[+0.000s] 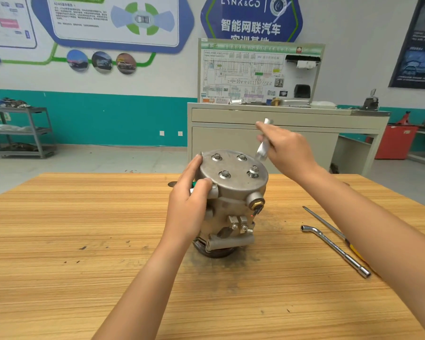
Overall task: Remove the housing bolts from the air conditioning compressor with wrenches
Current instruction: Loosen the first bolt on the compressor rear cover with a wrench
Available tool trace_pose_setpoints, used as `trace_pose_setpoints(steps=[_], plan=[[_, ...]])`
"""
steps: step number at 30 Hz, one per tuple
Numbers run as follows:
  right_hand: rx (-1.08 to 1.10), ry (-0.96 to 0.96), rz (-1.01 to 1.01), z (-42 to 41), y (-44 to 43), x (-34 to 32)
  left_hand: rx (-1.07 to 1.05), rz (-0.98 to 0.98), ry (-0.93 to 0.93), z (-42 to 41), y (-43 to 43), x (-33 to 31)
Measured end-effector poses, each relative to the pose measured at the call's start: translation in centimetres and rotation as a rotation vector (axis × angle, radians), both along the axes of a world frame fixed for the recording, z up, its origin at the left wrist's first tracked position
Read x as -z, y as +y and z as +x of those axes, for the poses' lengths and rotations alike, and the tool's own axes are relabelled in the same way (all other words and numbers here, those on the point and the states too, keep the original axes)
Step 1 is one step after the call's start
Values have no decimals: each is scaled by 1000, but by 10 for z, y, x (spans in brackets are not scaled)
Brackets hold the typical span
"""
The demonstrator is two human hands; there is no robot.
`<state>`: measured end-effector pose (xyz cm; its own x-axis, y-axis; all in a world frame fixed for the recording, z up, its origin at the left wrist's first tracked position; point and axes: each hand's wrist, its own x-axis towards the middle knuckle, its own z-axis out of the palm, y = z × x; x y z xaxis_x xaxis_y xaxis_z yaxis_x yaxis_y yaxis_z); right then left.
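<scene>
Now compressor (232,190) gripped, right hand (288,152) holding wrench (262,150)

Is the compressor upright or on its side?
Upright: the compressor stands on its pulley end, bolted cover up, left hand gripping it.

"LYNK&CO" above "智能网联汽车" on blue wall sign (251,18), "HV" on wiring-diagram board (255,74)

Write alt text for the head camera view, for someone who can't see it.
A person's left hand grips an upright metal compressor on a wooden table, while the right hand holds a silver wrench at the far rim of its bolted top cover. An L-shaped socket wrench and a screwdriver lie on the table to the right.
</scene>
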<state>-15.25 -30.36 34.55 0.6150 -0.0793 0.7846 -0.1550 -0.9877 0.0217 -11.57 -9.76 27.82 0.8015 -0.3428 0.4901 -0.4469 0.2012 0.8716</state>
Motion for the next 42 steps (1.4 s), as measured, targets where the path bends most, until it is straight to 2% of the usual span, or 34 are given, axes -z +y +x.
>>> trace_pose_setpoints(steps=[3,5,9,13,20,24,31,35,36,39,42], plan=[[-119,-308,347,-18,7,0,18,-22,27,3,4,1],[-165,-344,368,-38,12,-3,20,-52,52,4,6,2],[-19,-61,95,-91,31,5,-7,-56,37,3,6,5],[229,215,35,-120,51,13,-27,-38,21,3,4,5],[349,313,-18,-116,66,14,-15,-36,-4,1,0,4],[508,459,-209,-113,87,8,-27,-32,-6,0,0,5],[499,558,-263,-109,116,13,-45,-33,1,-3,0,5],[592,428,-357,-114,112,21,-36,-38,14,-4,1,4],[643,402,-327,-116,108,21,-34,-39,18,-4,1,4],[481,93,-315,-113,75,30,-14,-27,23,-3,1,3],[313,-36,-334,-98,37,36,-2,11,-4,-3,3,4]])
